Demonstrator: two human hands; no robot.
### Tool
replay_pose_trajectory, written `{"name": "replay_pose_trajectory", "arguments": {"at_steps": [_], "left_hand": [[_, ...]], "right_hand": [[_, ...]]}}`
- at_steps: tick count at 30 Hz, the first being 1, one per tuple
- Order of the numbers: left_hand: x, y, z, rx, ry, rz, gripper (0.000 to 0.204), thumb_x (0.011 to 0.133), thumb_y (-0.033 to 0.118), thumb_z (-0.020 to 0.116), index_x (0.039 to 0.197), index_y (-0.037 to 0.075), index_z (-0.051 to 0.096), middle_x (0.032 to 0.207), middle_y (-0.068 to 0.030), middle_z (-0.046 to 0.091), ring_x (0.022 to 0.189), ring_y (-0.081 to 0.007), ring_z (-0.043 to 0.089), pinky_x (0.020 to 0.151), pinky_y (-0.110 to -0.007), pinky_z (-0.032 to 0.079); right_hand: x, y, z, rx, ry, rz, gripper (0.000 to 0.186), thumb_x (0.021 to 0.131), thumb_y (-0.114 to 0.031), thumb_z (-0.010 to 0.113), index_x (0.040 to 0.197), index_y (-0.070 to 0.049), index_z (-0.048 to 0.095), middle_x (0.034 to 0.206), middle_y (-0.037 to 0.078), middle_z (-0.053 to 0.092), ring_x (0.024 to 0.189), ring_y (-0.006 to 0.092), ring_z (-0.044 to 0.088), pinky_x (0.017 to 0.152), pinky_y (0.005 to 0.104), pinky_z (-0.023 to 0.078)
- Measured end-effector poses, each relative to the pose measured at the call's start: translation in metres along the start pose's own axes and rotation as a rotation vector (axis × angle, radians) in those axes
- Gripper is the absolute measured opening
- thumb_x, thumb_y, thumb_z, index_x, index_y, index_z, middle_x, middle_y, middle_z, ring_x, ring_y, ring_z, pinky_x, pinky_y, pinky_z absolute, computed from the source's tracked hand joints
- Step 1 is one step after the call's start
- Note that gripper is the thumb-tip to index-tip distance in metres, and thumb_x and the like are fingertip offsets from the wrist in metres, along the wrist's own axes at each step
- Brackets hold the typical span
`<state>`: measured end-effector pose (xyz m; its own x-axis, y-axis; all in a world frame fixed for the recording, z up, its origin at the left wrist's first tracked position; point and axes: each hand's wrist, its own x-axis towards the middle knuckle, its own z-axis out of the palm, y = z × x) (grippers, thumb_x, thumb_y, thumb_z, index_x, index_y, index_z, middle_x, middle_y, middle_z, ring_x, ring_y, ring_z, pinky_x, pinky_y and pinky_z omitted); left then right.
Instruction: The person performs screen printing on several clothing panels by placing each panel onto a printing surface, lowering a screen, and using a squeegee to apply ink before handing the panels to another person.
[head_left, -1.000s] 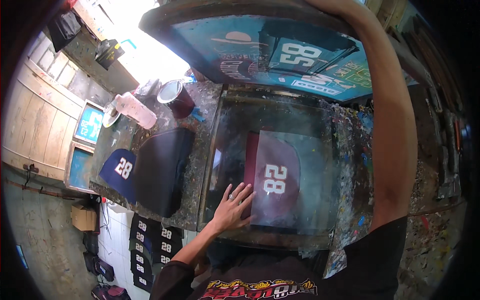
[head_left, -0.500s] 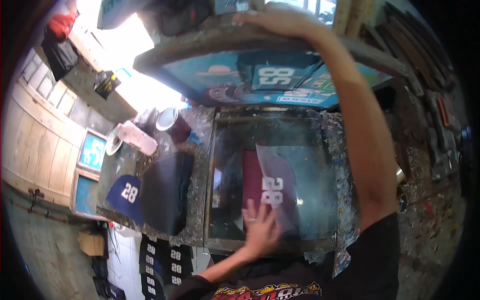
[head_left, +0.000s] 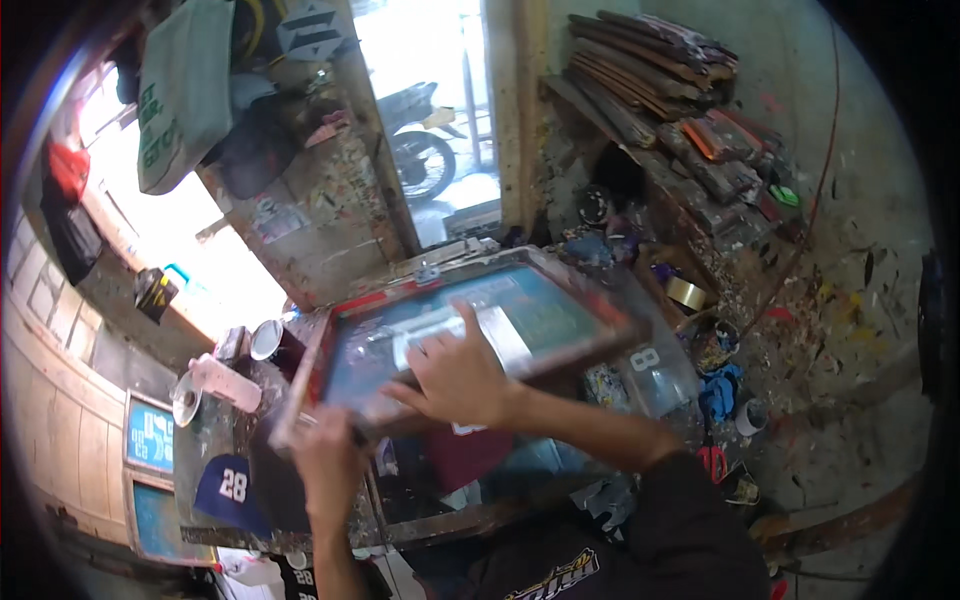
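Observation:
A wood-framed printing screen (head_left: 470, 330) with blue-green mesh tilts low over the worktable. My left hand (head_left: 328, 455) grips its near left corner, fingers wrapped round the frame. Over the mesh is my right hand (head_left: 460, 375), its index finger and thumb stretched out; I see nothing held in it. Beneath the near edge of the screen lies a maroon fabric piece (head_left: 465, 455), mostly covered, with a bit of white print showing. A clear sheet (head_left: 655, 385) with a pale numeral lies right of the screen.
To the left are a navy printed fabric piece (head_left: 228, 490), a dark piece (head_left: 275, 485), a pink bottle (head_left: 228, 383) and an open tub (head_left: 270, 342). Stacked wooden slats (head_left: 650, 70) stand at the back right. Blue rag (head_left: 718, 392) and tape roll (head_left: 686, 292) are at right.
The screen has come down from its raised tilt over the maroon piece. My left hand went from fabric to frame, my right from the top edge to the mesh. The clear sheet moved right.

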<state>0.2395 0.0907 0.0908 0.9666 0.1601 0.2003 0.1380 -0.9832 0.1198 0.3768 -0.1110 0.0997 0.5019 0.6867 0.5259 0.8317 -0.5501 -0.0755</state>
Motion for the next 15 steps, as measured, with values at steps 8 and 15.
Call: {"name": "replay_pose_trajectory", "arguments": {"at_steps": [8,15], "left_hand": [[-0.103,-0.010,0.156,-0.086,-0.087,0.005,0.047,0.072,0.029,0.088,0.102,0.007,0.061,0.102,-0.0111,0.063,0.101,-0.0318,0.063,0.086,-0.045,0.045],[-0.101,-0.004,0.168,-0.144,-0.041,0.020,0.046,0.072,0.028,0.088,0.104,0.009,0.060,0.099,-0.0088,0.059,0.097,-0.0287,0.061,0.089,-0.043,0.043]], "right_hand": [[-0.098,-0.005,0.118,0.420,-0.586,0.061,0.019,0.086,-0.020,0.070,0.102,-0.009,0.070,0.084,0.017,0.073,0.082,0.0384,0.074,0.085,0.0557,0.055],[-0.065,0.033,0.176,0.048,-0.266,-0.021,0.022,0.089,-0.016,0.065,0.111,-0.012,0.066,0.093,0.015,0.072,0.092,0.0350,0.072,0.101,0.0627,0.043]]}}
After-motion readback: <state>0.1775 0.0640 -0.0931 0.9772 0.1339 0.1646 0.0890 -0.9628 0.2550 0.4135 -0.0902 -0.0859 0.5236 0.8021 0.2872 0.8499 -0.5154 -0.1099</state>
